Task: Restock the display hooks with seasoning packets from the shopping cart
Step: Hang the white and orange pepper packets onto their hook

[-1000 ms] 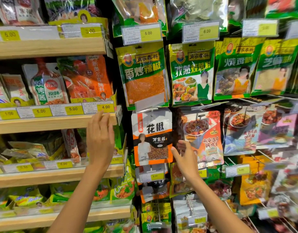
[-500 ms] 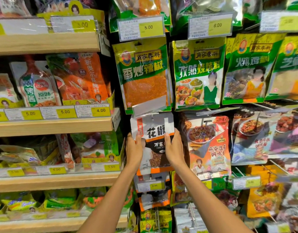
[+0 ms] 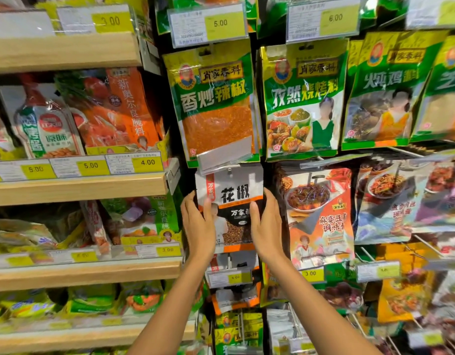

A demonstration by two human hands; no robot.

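Observation:
A white, black and orange peppercorn packet (image 3: pixel 233 196) hangs on a display hook (image 3: pixel 229 171) in the middle column, under a clear empty price-tag holder (image 3: pixel 222 157). My left hand (image 3: pixel 198 224) holds the packet's left edge, fingers pointing up. My right hand (image 3: pixel 266 224) holds its right edge the same way. Both thumbs lie over the packet's front. The shopping cart is out of view.
Green chilli packets (image 3: pixel 216 103) hang above, a red mapo tofu packet (image 3: pixel 320 213) to the right. Wooden shelves (image 3: pixel 77 188) with seasoning bags and yellow price tags fill the left. More hooks and packets hang below and to the right.
A second ago both hands reached up apart, the left by the wooden shelf edge. They have closed in on the peppercorn packet from both sides and now hold it.

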